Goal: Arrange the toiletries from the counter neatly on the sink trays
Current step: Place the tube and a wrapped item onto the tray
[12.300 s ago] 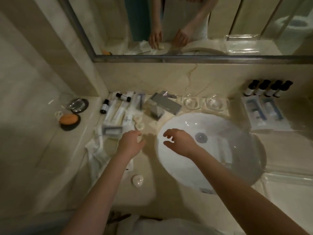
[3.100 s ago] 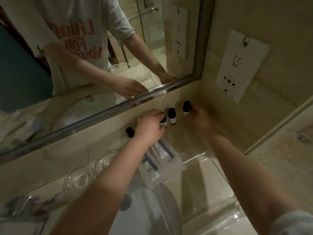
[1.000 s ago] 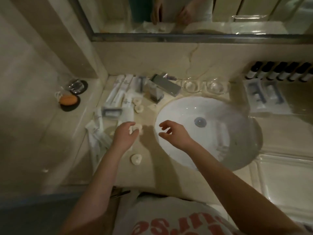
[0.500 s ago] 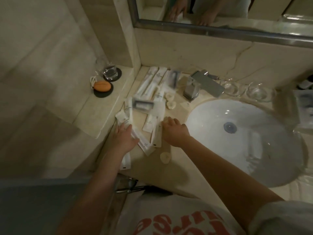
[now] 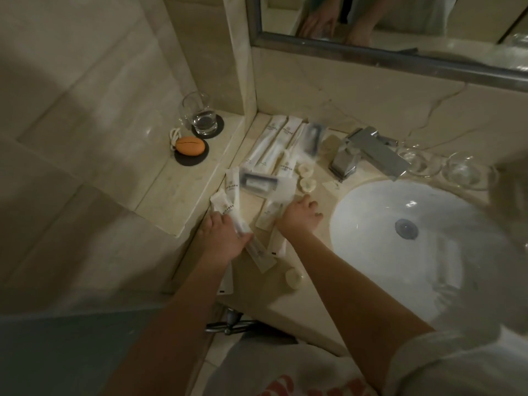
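At centre frame, on the surface (image 5: 265, 284) left of the sink (image 5: 400, 252), white sachets (image 5: 274, 150) lie scattered. The left hand (image 5: 225, 238) pinches a long sachet (image 5: 233, 215) between thumb and fingers. The right hand (image 5: 300, 217) rests with knuckles bent beside a short sachet (image 5: 268, 212); its hold cannot be determined. The sachets are probably light, thin, pliable and slick, so take hold at mid-length, across the width.

- pale marble surface (image 5: 257, 284) beside the basin (image 5: 371, 201), with a lower ledge (image 5: 183, 195) on its left
- white packets (image 5: 274, 144) strewn at the back left, with a clear packet (image 5: 258, 181) lying across them
- small round pale pieces (image 5: 307, 184) near them
- tap (image 5: 363, 150) and two glass dishes (image 5: 417, 164) at the back
- on the ledge, a glass (image 5: 200, 115) and an orange object (image 5: 190, 145), each on a dark coaster (image 5: 191, 160)
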